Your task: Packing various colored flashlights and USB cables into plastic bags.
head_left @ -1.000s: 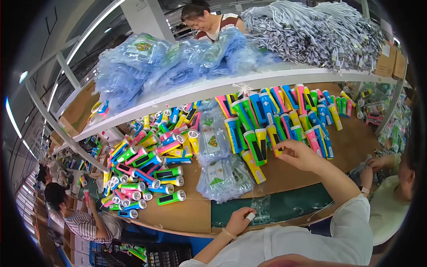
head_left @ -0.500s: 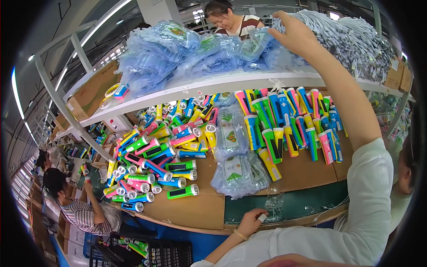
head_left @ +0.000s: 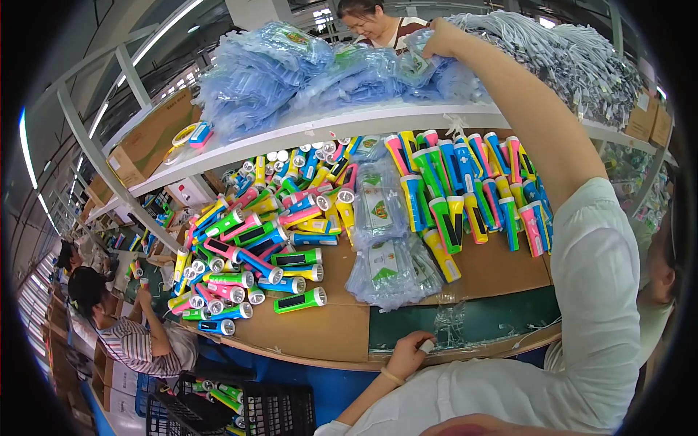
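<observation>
My right arm stretches up over the white shelf. The fingers of my right hand [head_left: 445, 40] are bent down and pinch the edge of a clear plastic bag [head_left: 417, 65] on the heap of flat bluish bags [head_left: 254, 87]. By the front edge of the bench, my left hand [head_left: 409, 354] is curled closed, with a small white piece at its fingertips; whether it holds anything is hidden. Beyond it lies a stack of printed clear bags [head_left: 389, 272]. Multicoloured flashlights [head_left: 247, 240] are piled left of the stack, and more flashlights [head_left: 465, 189] lie in rows to its right.
Bundled grey-white cables [head_left: 545, 65] cover the shelf's right part. A cardboard box [head_left: 156, 138] stands at the shelf's left end. Below left, a black crate [head_left: 280, 410] stands beside several flashlights. One person [head_left: 396, 33] is across the shelf, another [head_left: 145, 341] sits at left, another at the right edge.
My right hand has moved left and down onto the bags, its spread fingers closing on one. My left hand stays almost in place by the bench edge. The view has shifted slightly.
</observation>
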Action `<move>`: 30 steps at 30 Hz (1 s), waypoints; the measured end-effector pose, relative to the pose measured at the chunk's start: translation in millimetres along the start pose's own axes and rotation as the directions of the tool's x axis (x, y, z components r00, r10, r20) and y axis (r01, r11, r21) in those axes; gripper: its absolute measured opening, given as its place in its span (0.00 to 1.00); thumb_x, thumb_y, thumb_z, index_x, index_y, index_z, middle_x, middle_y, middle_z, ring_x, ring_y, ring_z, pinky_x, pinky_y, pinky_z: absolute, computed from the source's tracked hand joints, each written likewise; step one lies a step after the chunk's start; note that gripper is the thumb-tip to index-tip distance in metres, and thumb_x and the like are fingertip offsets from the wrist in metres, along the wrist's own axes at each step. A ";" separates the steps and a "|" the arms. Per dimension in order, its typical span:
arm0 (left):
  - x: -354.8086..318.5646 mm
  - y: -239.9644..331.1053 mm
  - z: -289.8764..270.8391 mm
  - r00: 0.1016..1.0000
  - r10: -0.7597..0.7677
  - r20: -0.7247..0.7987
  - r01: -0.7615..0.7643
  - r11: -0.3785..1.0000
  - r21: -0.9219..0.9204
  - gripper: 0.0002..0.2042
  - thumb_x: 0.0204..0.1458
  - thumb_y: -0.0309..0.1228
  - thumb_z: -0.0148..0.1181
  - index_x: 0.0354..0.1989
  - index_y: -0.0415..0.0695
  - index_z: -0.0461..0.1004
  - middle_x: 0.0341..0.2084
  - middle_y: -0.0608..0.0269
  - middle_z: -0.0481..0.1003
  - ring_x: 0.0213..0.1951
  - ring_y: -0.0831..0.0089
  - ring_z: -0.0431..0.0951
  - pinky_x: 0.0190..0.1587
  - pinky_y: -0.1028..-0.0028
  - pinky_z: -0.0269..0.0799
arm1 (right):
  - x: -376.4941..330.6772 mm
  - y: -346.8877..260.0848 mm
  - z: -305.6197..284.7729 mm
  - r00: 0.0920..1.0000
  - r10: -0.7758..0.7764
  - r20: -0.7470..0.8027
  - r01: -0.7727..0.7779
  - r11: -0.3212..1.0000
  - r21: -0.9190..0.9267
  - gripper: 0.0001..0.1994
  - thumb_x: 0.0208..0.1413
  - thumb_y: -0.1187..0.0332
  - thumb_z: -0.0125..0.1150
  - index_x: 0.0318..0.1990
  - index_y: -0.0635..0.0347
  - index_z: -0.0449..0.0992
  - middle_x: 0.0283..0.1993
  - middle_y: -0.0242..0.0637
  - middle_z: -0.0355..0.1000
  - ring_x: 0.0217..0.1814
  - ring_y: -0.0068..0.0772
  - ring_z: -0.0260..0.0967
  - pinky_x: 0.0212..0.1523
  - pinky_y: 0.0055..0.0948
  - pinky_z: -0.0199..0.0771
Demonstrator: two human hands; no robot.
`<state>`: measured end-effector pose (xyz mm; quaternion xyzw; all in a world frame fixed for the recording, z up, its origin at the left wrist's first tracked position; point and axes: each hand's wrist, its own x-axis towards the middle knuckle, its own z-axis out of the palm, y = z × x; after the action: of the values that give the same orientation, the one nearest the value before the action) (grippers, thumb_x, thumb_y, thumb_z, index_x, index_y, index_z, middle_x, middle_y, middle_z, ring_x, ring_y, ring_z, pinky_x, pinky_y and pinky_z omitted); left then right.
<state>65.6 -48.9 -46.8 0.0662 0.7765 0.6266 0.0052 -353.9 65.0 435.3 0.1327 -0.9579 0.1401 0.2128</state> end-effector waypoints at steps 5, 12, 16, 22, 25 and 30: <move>-5.5 1.6 -2.2 0.998 -0.063 -0.028 0.063 0.998 -0.007 0.07 0.57 0.22 0.61 0.43 0.37 0.79 0.36 0.59 0.79 0.39 0.74 0.79 0.43 0.75 0.75 | -5.3 16.1 17.8 0.981 0.090 -0.172 -0.004 0.896 0.444 0.42 0.38 0.68 0.77 0.65 0.61 0.64 0.53 0.51 0.74 0.52 0.46 0.75 0.47 0.41 0.78; -3.5 4.6 -2.8 0.997 -0.063 -0.033 0.064 0.998 0.024 0.09 0.56 0.20 0.58 0.44 0.38 0.79 0.38 0.54 0.79 0.38 0.66 0.80 0.39 0.72 0.76 | -9.7 16.8 13.1 0.973 0.012 -0.232 0.065 0.945 0.322 0.37 0.47 0.73 0.73 0.66 0.60 0.64 0.56 0.48 0.73 0.53 0.36 0.74 0.51 0.35 0.76; -2.2 6.7 -1.1 0.998 -0.048 -0.043 0.048 0.999 0.013 0.09 0.56 0.20 0.58 0.44 0.38 0.79 0.38 0.54 0.79 0.38 0.66 0.80 0.39 0.72 0.76 | -20.8 -1.5 13.1 0.907 -0.054 -0.417 0.154 0.966 0.207 0.25 0.48 0.68 0.66 0.56 0.56 0.71 0.47 0.53 0.78 0.53 0.57 0.75 0.54 0.46 0.75; 0.7 3.0 -7.0 0.999 -0.032 -0.039 0.032 0.999 0.000 0.10 0.54 0.18 0.58 0.44 0.38 0.79 0.38 0.55 0.79 0.39 0.67 0.80 0.40 0.72 0.76 | -11.5 30.2 -20.2 0.697 0.011 -0.717 0.517 0.685 0.513 0.26 0.48 0.76 0.67 0.57 0.61 0.70 0.49 0.48 0.77 0.54 0.39 0.75 0.54 0.33 0.74; 7.2 8.4 -8.8 0.991 -0.054 -0.124 0.030 0.982 -0.187 0.06 0.59 0.23 0.61 0.43 0.36 0.79 0.38 0.59 0.80 0.40 0.74 0.80 0.45 0.74 0.75 | -56.0 38.2 -40.8 0.744 0.047 -0.667 0.636 0.256 0.728 0.27 0.51 0.81 0.61 0.61 0.65 0.66 0.52 0.44 0.74 0.53 0.34 0.73 0.54 0.30 0.73; 48.7 63.4 -34.9 0.975 0.123 -0.184 -0.203 0.826 -0.525 0.14 0.64 0.31 0.57 0.55 0.37 0.72 0.48 0.54 0.78 0.49 0.66 0.79 0.55 0.65 0.74 | -176.8 43.4 -14.7 0.862 -0.016 -0.507 0.507 0.053 0.860 0.33 0.54 0.72 0.69 0.67 0.61 0.62 0.59 0.46 0.72 0.57 0.34 0.73 0.55 0.32 0.74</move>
<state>20.3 -64.4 26.1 0.0835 0.5580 0.8212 -0.0854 -207.6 144.3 360.3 0.3867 -0.5151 0.7176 0.2648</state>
